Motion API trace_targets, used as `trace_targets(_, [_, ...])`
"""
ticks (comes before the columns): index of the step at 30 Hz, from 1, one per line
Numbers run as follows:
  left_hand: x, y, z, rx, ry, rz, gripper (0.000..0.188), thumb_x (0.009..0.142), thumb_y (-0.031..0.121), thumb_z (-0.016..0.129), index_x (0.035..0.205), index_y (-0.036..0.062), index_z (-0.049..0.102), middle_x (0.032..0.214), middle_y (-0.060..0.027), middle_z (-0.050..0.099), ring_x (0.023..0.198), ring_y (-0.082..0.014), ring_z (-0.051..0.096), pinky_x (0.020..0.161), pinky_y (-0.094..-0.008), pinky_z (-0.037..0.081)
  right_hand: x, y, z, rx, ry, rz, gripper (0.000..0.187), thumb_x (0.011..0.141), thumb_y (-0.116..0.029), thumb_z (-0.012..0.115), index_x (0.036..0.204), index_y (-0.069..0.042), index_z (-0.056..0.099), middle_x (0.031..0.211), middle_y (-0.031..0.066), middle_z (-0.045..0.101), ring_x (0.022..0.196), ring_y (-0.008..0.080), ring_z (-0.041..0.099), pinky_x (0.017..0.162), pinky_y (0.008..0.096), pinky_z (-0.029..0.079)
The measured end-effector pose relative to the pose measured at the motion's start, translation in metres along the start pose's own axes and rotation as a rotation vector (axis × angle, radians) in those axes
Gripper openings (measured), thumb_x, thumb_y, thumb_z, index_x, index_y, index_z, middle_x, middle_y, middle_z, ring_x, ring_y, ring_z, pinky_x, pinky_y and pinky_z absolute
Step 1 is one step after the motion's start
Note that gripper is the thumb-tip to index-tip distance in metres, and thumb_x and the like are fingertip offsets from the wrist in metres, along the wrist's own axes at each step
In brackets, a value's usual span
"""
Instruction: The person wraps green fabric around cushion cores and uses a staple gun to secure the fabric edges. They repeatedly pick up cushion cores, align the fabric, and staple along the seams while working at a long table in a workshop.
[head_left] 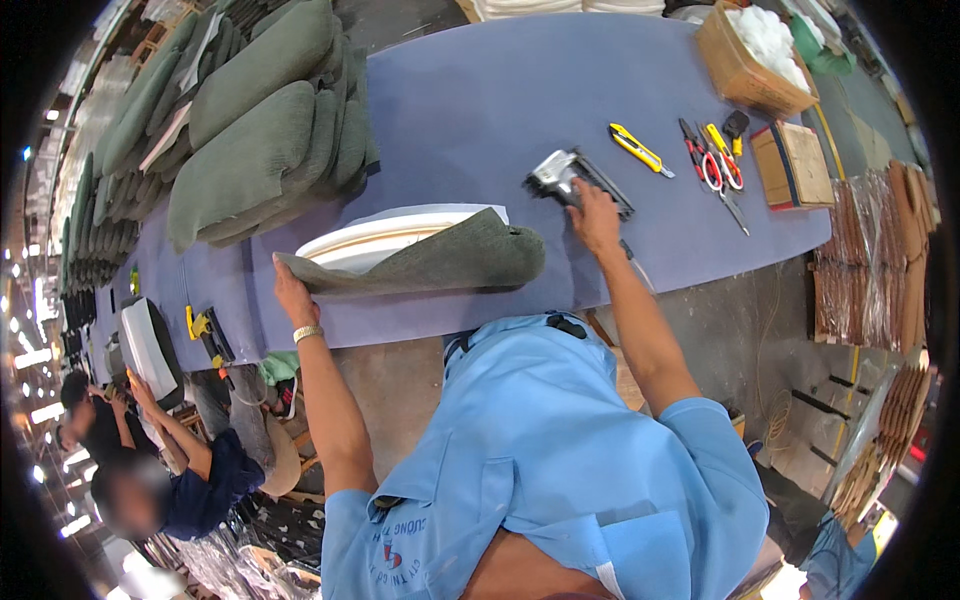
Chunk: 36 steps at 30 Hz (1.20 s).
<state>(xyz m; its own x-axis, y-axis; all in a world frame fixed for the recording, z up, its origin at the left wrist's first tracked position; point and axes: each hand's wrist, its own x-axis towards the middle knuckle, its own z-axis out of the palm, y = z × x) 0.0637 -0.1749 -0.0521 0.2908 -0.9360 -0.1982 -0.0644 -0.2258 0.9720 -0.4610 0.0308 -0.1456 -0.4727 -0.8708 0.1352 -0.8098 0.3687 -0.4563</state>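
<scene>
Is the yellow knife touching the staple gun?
Apart: the head view shows bare blue tabletop between the yellow knife and the staple gun.

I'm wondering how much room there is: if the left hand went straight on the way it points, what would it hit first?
Past the green fabric it touches, the left hand would probably meet the stack of green pieces, across a strip of blue tabletop; depth is hard to judge.

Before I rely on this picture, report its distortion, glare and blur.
In the head view, the blue table bows at its far edge; white lights at left glare; a co-worker's head is blurred out; the staple gun under the right hand seems slightly smeared.
</scene>
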Motion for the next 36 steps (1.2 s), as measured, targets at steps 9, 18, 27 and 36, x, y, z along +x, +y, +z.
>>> trace_targets(9, [-0.008, -0.049, 0.009, -0.07, 0.223, 0.006, 0.08, 0.106, 0.059, 0.048, 0.156, -0.0038, 0.04, 0.159, -0.0153, 0.045, 0.139, -0.0256, 0.047, 0.113, -0.0382, 0.04, 0.03, -0.104, -0.051, 1.184, -0.716, 0.118, 0.056, 0.106, -0.052, 0.053, 0.139, -0.008, 0.061, 0.135, 0.0093, 0.064, 0.124, 0.0224, 0.059, 0.105, 0.0374, 0.047])
trace_targets(18, [-0.178, -0.107, 0.107, -0.693, 0.044, -0.496, 0.088, 0.096, 0.076, 0.049, 0.159, 0.0168, 0.035, 0.159, -0.0111, 0.042, 0.136, -0.0333, 0.051, 0.111, -0.053, 0.045, 0.04, -0.216, -0.115, 0.957, -0.736, -0.335, 0.072, 0.094, -0.041, 0.068, 0.152, -0.003, 0.044, 0.138, 0.0165, 0.063, 0.125, 0.0309, 0.062, 0.106, 0.0411, 0.047])
trace_targets(27, [-0.204, -0.053, 0.116, -0.999, -0.092, -0.505, 0.097, 0.094, 0.078, 0.049, 0.162, 0.0099, 0.031, 0.161, -0.0172, 0.04, 0.142, -0.0359, 0.046, 0.115, -0.0528, 0.042, -0.009, -0.213, -0.23, 0.534, -0.826, -0.501, 0.061, 0.083, -0.034, 0.081, 0.13, -0.001, 0.063, 0.122, 0.0196, 0.068, 0.107, 0.0364, 0.068, 0.09, 0.0422, 0.054])
trace_targets(36, [-0.197, 0.032, 0.127, -0.62, -0.224, -0.413, 0.101, 0.095, 0.076, 0.051, 0.154, -0.0049, 0.042, 0.152, -0.0231, 0.049, 0.139, -0.0295, 0.049, 0.112, -0.0399, 0.043, -0.068, -0.222, -0.265, 0.509, -0.518, -0.463, 0.034, 0.1, -0.03, 0.068, 0.109, 0.003, 0.07, 0.096, 0.0169, 0.07, 0.084, 0.0299, 0.068, 0.075, 0.0384, 0.052])
